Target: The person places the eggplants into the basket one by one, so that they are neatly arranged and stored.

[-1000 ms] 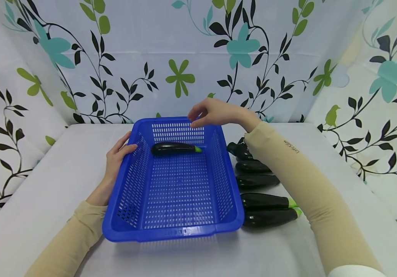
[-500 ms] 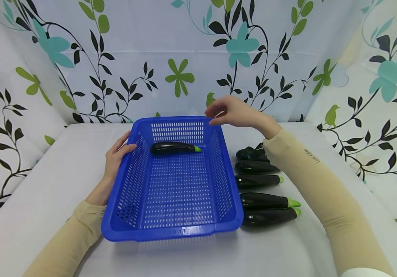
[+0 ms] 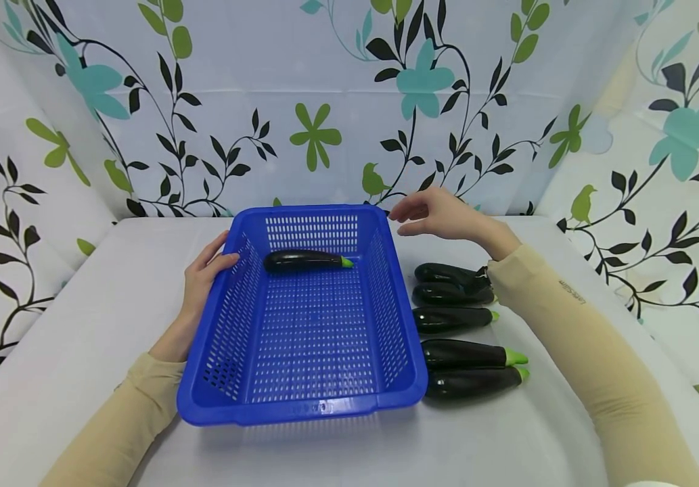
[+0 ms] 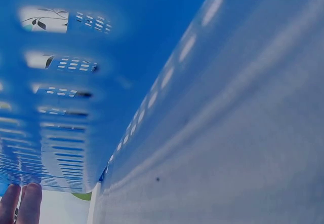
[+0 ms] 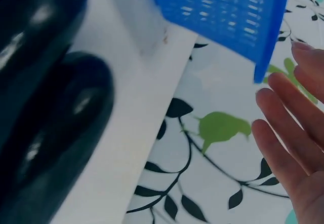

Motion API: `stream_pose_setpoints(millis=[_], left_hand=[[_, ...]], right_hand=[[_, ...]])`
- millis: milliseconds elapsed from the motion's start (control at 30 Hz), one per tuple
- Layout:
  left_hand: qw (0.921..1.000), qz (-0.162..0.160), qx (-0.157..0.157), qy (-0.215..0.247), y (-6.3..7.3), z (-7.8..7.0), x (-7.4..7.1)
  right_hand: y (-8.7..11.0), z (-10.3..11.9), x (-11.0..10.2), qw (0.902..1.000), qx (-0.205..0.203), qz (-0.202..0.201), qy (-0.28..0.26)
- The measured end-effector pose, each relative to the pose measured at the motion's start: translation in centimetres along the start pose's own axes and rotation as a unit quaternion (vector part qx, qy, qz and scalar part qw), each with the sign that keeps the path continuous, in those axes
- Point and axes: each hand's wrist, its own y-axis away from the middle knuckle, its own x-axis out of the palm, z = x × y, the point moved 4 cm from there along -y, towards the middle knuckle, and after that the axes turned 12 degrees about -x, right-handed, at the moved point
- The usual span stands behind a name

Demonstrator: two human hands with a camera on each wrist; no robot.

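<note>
A blue plastic basket (image 3: 315,338) with slotted walls sits in the middle of the head view. My left hand (image 3: 203,277) grips its left rim, thumb over the edge, and the fingertips (image 4: 31,198) show along the outer wall in the left wrist view. One dark eggplant (image 3: 303,261) with a green stem end lies across the far part of the basket floor. Just off the far right corner, my right hand (image 3: 434,215) hovers with loosely bent fingers and nothing in it. In the right wrist view the right hand's fingers (image 5: 283,143) spread near the basket's corner.
Several more eggplants (image 3: 465,353) lie in a column on the white table (image 3: 483,446), right beside the basket. My right forearm passes over their far right end. A floral curtain (image 3: 227,101) hangs behind and at both sides.
My right hand has moved right and a little down, from over the basket's far rim to beyond its right corner. The left hand and the basket have stayed in place.
</note>
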Motion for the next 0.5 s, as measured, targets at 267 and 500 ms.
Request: stream_pose_setpoints(millis=[267,500], left_hand=[[0.9999,-0.004,-0.006,0.010,0.1,0.0,-0.1],[1.0000,-0.005,-0.007,0.004,0.0,0.0,0.0]], right_hand=[[1.8,-2.3,0.6,0.9994,0.024,0.025,0.001],[3.2,-4.0,0.9,0.9988,0.038,0.028,0.008]])
